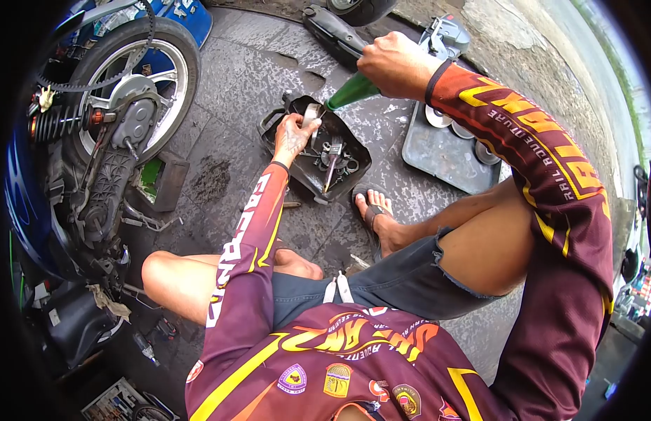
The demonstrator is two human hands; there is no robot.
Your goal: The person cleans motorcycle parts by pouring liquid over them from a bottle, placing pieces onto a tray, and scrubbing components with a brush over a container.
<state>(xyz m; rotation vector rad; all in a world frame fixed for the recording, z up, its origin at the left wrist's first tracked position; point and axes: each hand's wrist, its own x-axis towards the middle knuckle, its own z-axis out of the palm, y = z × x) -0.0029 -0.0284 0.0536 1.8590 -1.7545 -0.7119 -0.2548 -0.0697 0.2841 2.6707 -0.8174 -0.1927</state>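
My right hand (396,67) is wrapped round a green bottle (353,91), tilted with its neck pointing down and left. The bottle's mouth is close beside a round metal part (311,121), which my left hand (296,137) holds between thumb and fingers. Both are over a black container (357,146) on the ground. Inside it lie a brush (332,168) with a wooden handle and some small metal parts. Whether liquid flows from the bottle is too small to tell.
At the left stands a motorcycle with its wheel (189,77) and exposed engine parts (101,182). A grey tray (445,165) with round metal parts lies at the right. A black elongated part (332,35) is at the top. My sandalled foot (381,217) is near the container.
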